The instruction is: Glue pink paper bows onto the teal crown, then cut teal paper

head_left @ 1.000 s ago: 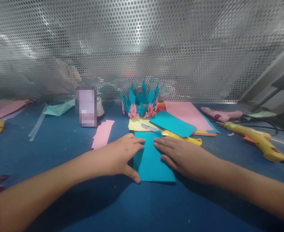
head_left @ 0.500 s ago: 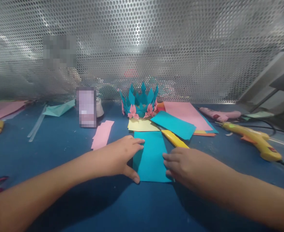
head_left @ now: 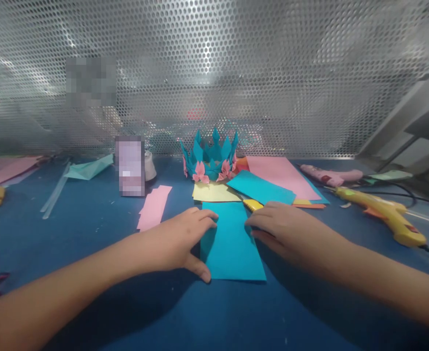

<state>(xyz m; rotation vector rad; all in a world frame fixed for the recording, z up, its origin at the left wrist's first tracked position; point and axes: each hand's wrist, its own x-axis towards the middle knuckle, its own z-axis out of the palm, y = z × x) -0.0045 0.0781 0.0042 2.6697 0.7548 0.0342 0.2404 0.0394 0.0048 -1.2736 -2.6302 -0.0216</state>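
A blue rectangular sheet of paper [head_left: 232,248] lies flat on the table in front of me. My left hand [head_left: 185,241] rests on its left edge, thumb and fingers spread apart. At its upper right edge, my right hand [head_left: 278,224] lies with fingers stretched out over the paper's side. Beneath and beyond those fingers shows the end of a yellow ribbed tool, probably a box cutter [head_left: 253,204], mostly hidden by the hand. Past the sheet stand yellow paper [head_left: 214,193] and a blue paper crown [head_left: 210,161] with pink folded-paper ornaments.
Pink paper strips [head_left: 154,207] lie left, near a propped phone [head_left: 130,168] and a white spool [head_left: 149,165]. Stacked pink sheets [head_left: 280,175] and a smaller blue piece [head_left: 262,187] sit right. Farther right are yellow [head_left: 386,214] and pink [head_left: 329,174] glue guns with cords. A perforated metal panel [head_left: 207,58] closes the back.
My right hand has slid up along the paper's right edge, baring its lower right corner and covering more of the yellow tool. My left hand stays in place.
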